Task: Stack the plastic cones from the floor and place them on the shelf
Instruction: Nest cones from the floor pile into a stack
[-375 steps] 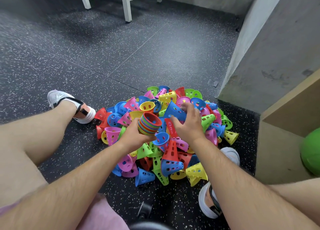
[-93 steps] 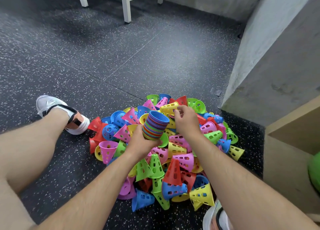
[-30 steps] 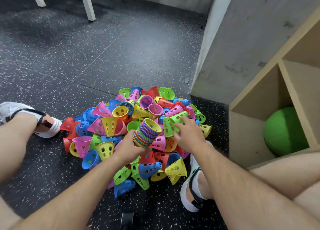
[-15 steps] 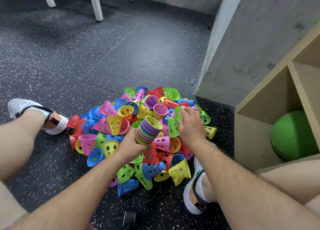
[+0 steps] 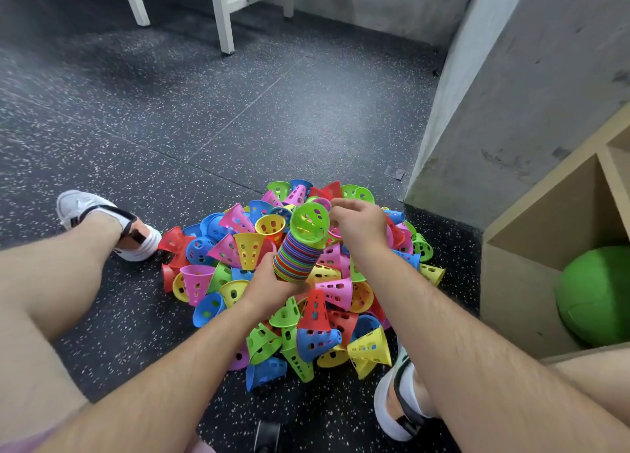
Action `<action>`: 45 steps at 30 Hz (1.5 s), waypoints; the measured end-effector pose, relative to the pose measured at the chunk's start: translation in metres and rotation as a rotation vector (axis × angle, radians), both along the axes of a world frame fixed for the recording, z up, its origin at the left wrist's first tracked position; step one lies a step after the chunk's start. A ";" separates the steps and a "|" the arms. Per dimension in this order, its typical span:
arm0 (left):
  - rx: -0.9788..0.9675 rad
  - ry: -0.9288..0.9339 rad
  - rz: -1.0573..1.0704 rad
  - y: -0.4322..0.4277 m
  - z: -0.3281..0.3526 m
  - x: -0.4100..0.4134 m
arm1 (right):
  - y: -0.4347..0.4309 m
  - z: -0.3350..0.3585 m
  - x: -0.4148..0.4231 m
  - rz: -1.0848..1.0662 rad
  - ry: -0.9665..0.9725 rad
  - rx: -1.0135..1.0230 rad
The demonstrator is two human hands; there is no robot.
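Dozens of loose cones lie heaped on the floor near its right edge, just beside the shelf. My left hand grips the striped stack low down and holds it tilted above the heap. A green cone caps it, not fully seated, I judge. My right hand is at its rim with fingers curled; I cannot tell whether they pinch it. If I let go too early, that cone could slide off the leaning stack.

You wear a white low sneaker with black stripes and a peach heel left of the heap of coloured perforated plastic cones, and the twin sneaker at the lower right of the heap. Your pink cloth shorts show at its far lower left.
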State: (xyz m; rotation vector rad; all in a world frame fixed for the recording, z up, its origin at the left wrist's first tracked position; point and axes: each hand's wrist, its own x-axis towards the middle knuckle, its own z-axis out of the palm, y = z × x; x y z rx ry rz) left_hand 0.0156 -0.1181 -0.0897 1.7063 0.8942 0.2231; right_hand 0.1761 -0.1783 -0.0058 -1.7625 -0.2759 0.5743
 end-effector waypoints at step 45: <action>-0.022 0.043 0.172 0.034 -0.048 -0.029 | 0.046 -0.096 0.016 0.843 -1.073 -0.656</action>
